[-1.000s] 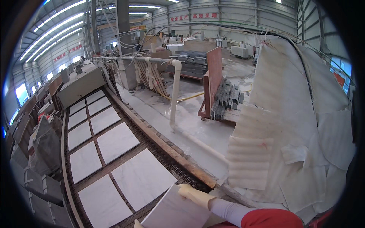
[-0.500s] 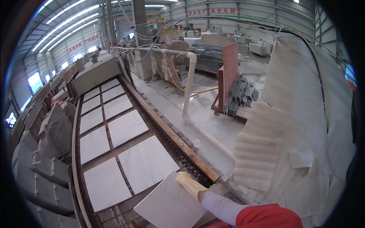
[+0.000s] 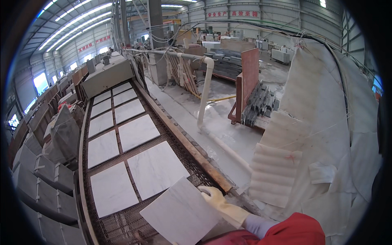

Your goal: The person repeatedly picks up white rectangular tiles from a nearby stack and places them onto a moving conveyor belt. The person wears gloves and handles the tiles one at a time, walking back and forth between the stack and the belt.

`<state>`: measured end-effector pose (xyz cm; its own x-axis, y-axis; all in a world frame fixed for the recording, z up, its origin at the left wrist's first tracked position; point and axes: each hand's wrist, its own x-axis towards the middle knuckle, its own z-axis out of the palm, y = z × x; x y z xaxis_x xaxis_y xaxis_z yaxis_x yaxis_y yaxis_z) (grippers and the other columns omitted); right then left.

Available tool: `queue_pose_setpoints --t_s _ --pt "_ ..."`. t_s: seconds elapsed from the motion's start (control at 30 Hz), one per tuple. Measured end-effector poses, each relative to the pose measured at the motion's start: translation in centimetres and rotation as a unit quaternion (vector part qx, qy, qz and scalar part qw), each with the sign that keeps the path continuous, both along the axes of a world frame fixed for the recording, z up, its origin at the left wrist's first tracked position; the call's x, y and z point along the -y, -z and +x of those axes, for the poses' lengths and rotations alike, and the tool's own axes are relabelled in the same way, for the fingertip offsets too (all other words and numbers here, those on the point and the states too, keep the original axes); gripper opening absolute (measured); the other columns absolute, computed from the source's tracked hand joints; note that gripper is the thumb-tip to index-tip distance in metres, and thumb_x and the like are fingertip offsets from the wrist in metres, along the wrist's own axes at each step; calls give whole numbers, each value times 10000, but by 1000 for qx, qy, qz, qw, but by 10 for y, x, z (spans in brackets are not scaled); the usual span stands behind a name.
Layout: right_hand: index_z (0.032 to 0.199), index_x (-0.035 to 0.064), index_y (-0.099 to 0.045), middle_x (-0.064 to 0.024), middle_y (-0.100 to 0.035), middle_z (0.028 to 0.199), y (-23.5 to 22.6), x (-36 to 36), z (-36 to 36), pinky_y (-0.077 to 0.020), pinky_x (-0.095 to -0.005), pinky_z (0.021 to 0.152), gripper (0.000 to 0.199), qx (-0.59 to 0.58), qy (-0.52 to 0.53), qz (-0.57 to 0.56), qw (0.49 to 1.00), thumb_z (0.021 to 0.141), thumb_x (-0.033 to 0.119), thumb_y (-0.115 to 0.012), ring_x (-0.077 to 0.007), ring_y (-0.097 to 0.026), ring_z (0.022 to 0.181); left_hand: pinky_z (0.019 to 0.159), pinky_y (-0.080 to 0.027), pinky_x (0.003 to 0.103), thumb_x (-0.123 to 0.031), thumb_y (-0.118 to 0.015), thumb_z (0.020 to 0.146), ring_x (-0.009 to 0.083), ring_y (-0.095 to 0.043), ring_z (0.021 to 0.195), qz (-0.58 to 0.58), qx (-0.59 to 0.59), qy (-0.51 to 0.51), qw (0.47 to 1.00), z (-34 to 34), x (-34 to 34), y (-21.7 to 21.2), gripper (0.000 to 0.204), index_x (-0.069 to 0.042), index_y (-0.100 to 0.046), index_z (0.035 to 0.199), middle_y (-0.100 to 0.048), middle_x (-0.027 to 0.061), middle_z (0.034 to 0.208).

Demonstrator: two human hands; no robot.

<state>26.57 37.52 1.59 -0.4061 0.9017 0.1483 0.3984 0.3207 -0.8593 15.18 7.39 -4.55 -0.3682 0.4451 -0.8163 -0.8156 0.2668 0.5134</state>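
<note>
A square white marble tile [image 3: 181, 212] with faint grey veining lies at a slant at the near end of the conveyor, its lower part overlapping my red clothing. My right hand [image 3: 220, 204], in a cream rubber glove, is at the tile's right edge with fingers curled against it; the fingers' far side is hidden. My left hand is out of the picture. Beyond the tile, two rows of similar white tiles lie flat on the dark mesh conveyor belt [image 3: 118, 222]. The closest ones are a right-hand tile [image 3: 157, 169] and a left-hand tile [image 3: 114, 190].
The belt runs under a beige machine housing [image 3: 108, 75] at the far end. A wooden rail [image 3: 192, 153] borders its right side. Grey slabs [image 3: 45, 196] stand along the left. To the right are a pale pipe [image 3: 205, 94], stacked dark stone strips [image 3: 259, 104] and whitish sheeting [image 3: 314, 122].
My right hand has slid down and right along the tile's edge, its fingers now more curled. The held tile has shifted slightly left, and the belt's tiles sit a little farther away.
</note>
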Motion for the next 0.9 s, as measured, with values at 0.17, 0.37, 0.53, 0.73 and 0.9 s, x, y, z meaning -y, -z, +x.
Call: queue_pose_setpoints --t_s 0.17,0.37,0.53,0.73,0.9 --pt "1071 100 -669 -142 -662 1051 26 20 79 -478 -366 866 327 42 38 -69 996 846 325 -591 -292 -624 992 663 -494 381 -547 -418 927 277 -597 934 -6 -19 42 999 -2 4 -14 591 -102 -449 1315 -593 78 1170" --pt "1169 76 -613 -111 -675 957 41 28 87 -506 -361 671 561 175 -35 -297 938 874 546 -523 -227 -628 810 467 -477 324 -454 -474 918 218 -595 628 0 -73 -56 996 1 -11 -31 468 -7 -591 994 -614 119 742" --pt "1138 24 -614 -86 -653 1032 81 29 73 -479 -352 759 681 20 -52 -436 898 836 628 -527 -192 -614 863 428 -510 350 -598 -408 905 262 -610 563 -27 -54 57 997 -19 -6 9 666 11 -537 1140 -645 142 828" --pt "1156 12 -595 -89 -651 1049 91 29 69 -479 -367 783 742 19 -65 -457 887 816 668 -526 -205 -616 899 405 -520 374 -644 -465 857 260 -605 515 2 -83 -11 996 -13 -9 9 697 -4 -553 1120 -651 135 811" --pt "1085 -8 -635 -84 -657 956 123 36 70 -466 -327 761 774 28 -18 -402 915 791 700 -531 -174 -598 844 382 -516 358 -677 -503 815 254 -604 496 -26 -152 -17 988 -18 -13 9 724 -3 -558 1076 -650 115 787"
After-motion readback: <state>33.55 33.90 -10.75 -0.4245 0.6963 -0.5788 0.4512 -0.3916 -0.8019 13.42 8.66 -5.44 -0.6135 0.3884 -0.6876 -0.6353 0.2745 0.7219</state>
